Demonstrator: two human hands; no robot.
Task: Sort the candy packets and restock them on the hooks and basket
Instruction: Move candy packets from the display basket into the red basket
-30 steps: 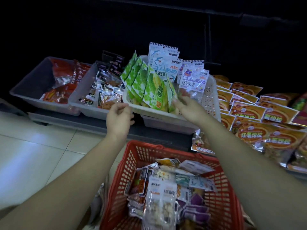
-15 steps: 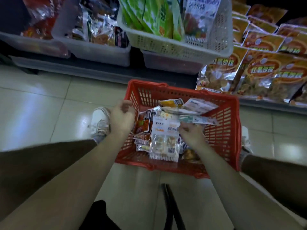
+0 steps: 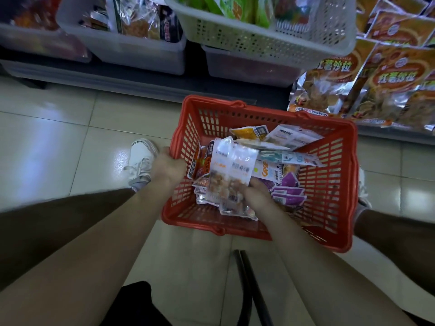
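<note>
Both grip: left hand [image 3: 168, 164] the red basket [image 3: 270, 111], right hand [image 3: 255, 194] clear packets [image 3: 231, 168]; bags [image 3: 390, 76] read 红薯沙拉.

A shop aisle, seen looking down from above. A red plastic shopping basket [image 3: 329, 120] sits on a glossy tiled floor [image 3: 58, 142], heaped with mixed snack packets [image 3: 237, 165], one showing a barcode [image 3: 233, 198]. Behind it runs a low dark shelf [image 3: 141, 88] carrying grey plastic bins [image 3: 141, 52] and a white perforated basket [image 3: 247, 41], all packed with sealed packets standing in rows. To the right, many identical orange bags [image 3: 395, 78] with the same printed label lie overlapping in a display, the way stock is laid out for sale
</note>
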